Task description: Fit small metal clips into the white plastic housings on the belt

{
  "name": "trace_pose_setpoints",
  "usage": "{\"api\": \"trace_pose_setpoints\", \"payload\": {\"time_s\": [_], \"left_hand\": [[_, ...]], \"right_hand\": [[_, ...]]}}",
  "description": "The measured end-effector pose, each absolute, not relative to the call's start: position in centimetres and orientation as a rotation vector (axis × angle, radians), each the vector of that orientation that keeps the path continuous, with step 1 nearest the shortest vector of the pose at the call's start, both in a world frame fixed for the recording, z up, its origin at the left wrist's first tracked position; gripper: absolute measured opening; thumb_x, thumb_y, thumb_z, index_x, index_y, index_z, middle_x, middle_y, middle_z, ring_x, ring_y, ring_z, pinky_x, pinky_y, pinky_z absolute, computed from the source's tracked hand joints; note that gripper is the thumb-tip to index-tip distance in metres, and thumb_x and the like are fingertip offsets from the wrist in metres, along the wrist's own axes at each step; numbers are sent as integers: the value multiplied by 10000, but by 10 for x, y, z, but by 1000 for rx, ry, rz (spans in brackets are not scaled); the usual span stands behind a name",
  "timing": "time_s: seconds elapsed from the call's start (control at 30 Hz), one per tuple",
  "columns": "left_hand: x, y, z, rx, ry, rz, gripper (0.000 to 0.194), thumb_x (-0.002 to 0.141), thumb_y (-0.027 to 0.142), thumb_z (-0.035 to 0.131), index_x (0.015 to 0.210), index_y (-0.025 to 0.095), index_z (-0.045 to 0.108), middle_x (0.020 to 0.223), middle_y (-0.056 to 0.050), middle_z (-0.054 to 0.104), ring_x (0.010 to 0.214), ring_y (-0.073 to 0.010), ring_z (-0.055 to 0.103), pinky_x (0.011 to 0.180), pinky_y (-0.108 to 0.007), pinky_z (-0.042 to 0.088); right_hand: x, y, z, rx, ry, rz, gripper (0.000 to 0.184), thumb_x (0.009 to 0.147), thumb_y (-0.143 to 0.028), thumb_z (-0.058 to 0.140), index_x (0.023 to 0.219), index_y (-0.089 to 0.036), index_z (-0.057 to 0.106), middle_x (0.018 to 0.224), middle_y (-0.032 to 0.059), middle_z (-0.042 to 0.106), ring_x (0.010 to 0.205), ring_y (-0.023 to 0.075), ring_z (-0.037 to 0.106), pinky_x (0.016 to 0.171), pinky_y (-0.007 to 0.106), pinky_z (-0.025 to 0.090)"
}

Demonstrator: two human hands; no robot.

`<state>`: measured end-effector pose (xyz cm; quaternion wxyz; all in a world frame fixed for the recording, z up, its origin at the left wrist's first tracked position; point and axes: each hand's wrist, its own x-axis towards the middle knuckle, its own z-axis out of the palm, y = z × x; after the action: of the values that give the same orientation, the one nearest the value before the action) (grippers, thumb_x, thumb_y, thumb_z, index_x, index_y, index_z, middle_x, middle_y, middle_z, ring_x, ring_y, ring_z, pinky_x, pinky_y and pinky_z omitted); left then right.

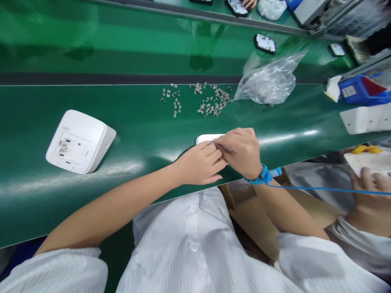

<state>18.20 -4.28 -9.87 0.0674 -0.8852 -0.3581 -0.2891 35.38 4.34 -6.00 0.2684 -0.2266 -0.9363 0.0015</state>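
A flat white plastic part (207, 137) lies on the green bench, mostly covered by my two hands. My left hand (200, 165) rests at its near side, fingers drawn together and fingertips meeting those of the other hand. My right hand (241, 150) wears a blue wrist strap (263, 175) with a cord and is closed in a pinch over the part. A tiny shiny piece seems to sit between the fingertips, too small to name. Beyond the hands lie many small metallic pieces (215, 103), with a smaller group (176, 105) to their left.
A white plastic housing (81, 140) stands at left. A clear plastic bag (269, 81) lies by the metallic pieces. A blue bin (363, 89) and a white panel (366, 120) are at right. A co-worker's hand (369, 185) holds a white part. Black-edged units (265, 43) sit farther back.
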Motion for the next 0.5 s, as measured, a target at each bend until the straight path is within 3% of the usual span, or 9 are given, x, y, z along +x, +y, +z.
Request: {"api": "trace_pose_setpoints", "payload": {"time_s": [0.5], "left_hand": [[184,-42,-97,-2714,-1063,-789,375,923,475,596,1052,130,665,1025,-161,661,991,-289,589,945,-461,436]], "right_hand": [[354,42,-55,-481,-2561,76,204,957,-65,544,948,-184,710,797,24,744,813,180,668,778,370,418]]}}
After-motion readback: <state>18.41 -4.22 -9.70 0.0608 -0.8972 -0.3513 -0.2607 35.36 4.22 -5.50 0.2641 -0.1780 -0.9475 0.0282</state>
